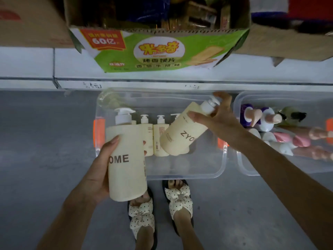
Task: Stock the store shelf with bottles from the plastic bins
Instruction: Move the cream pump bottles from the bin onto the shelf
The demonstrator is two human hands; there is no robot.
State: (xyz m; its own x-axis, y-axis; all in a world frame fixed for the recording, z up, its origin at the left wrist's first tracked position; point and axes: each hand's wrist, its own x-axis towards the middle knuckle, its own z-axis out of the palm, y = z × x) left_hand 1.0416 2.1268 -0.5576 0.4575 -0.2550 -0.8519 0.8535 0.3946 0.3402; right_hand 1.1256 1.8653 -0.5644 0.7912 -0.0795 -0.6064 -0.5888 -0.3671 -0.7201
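Two bottles, pumps roughly shelfward

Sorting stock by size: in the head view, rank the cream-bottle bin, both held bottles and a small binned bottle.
1. cream-bottle bin
2. left-hand bottle and right-hand bottle: alike; left nearer, unranked
3. small binned bottle

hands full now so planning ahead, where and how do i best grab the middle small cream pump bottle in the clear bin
Take the small pump bottle by its neck, just under the pump, coming down through the open top of the clear bin. Its body sits tight against its neighbours, while the narrow necks leave gaps for fingers.
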